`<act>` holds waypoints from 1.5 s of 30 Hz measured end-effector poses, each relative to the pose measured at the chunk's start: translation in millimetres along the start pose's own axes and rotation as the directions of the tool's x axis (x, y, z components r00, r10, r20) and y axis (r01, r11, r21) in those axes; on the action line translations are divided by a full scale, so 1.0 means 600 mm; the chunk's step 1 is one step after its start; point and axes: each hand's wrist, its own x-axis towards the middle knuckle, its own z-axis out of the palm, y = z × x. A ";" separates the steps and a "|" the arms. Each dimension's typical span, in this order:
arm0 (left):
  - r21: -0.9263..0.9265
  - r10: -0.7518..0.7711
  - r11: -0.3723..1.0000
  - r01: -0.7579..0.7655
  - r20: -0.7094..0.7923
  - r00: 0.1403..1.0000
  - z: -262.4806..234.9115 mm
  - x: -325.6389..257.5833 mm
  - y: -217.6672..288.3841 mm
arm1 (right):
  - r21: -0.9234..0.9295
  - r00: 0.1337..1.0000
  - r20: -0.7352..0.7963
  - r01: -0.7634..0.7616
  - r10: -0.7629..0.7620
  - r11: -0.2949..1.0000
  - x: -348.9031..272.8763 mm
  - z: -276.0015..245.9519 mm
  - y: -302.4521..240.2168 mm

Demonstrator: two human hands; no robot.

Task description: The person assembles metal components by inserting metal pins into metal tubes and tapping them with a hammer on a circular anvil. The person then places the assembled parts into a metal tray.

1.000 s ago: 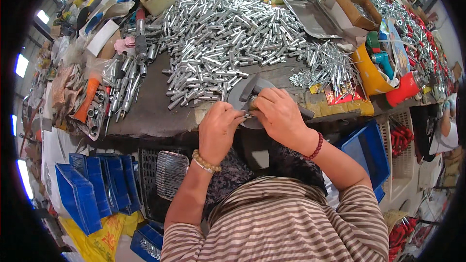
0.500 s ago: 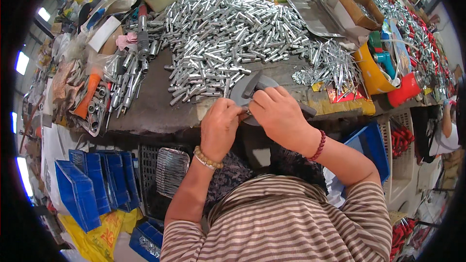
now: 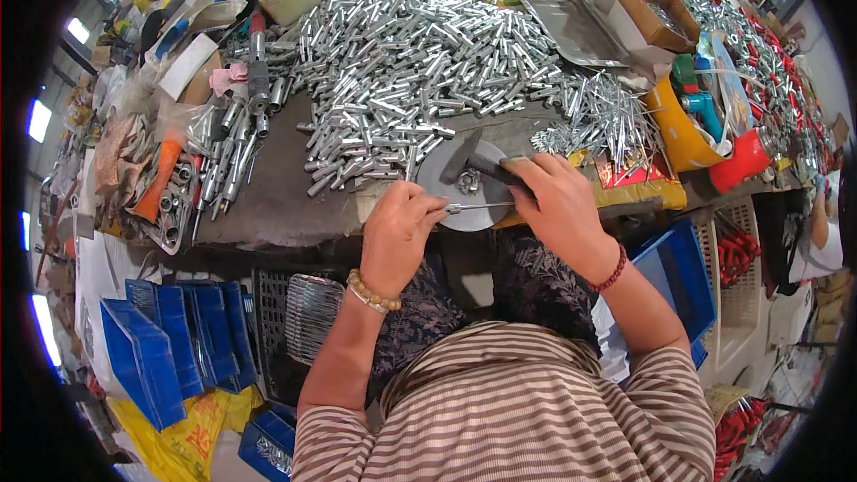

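Note:
Between the thumb and fingers of my left hand (image 3: 399, 228) is a slim metal rod (image 3: 478, 206) with a thicker sleeve at its left end, lying level over a round grey metal disc (image 3: 435, 180). The rod's right end reaches my right hand. My right hand (image 3: 564, 205) is closed around the handle of a hammer (image 3: 482, 163), whose dark head rests over the disc's upper part. Beside the hammer, small shiny metal bits (image 3: 468, 181) sit at the middle of the disc. Beyond it spreads a big pile of silver metal sleeves (image 3: 428, 54).
Thin metal pins (image 3: 598, 116) lie right of the pile, near a metal tray (image 3: 571, 27) and a yellow container (image 3: 678, 129). Sockets and tools, including an orange-handled one (image 3: 162, 174), crowd the bench's left side. Blue bins (image 3: 147, 357) stand below on the left, another blue bin (image 3: 678, 286) on the right.
My right hand has left the metal piece by my left fingers and moved right onto the hammer's handle. The hammer has shifted slightly, and the rod now shows between my hands.

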 end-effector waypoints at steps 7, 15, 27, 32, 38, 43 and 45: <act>-0.005 0.022 1.000 -0.022 0.002 1.000 0.000 0.004 -0.002 | 0.252 0.995 -0.103 0.022 0.005 0.967 -0.049 -0.034 -0.047; -0.018 0.036 0.999 -0.037 -0.029 0.999 0.007 0.001 -0.014 | 0.106 0.998 -0.034 0.054 -0.051 0.993 -0.067 -0.025 -0.044; -0.026 -0.024 0.999 0.024 -0.015 1.000 -0.004 -0.006 0.001 | -0.008 0.993 -0.048 0.104 -0.104 0.995 -0.012 -0.018 -0.038; 0.055 0.036 0.998 -0.029 -0.117 0.993 0.000 -0.011 0.006 | 0.132 0.974 0.208 -0.117 0.088 0.984 -0.050 -0.013 -0.066; -0.366 -0.426 0.862 0.350 -0.150 0.892 0.042 -0.076 0.044 | 0.479 0.833 0.510 -0.484 0.217 0.732 -0.070 -0.001 -0.088; -0.768 -0.586 0.481 0.423 0.077 0.807 0.054 -0.085 0.040 | 0.619 0.688 0.686 -0.723 0.238 0.307 -0.081 0.009 -0.117; -0.778 -0.620 0.459 0.429 0.065 0.782 0.044 -0.096 0.043 | 0.626 0.687 0.697 -0.723 0.207 0.292 -0.083 0.016 -0.131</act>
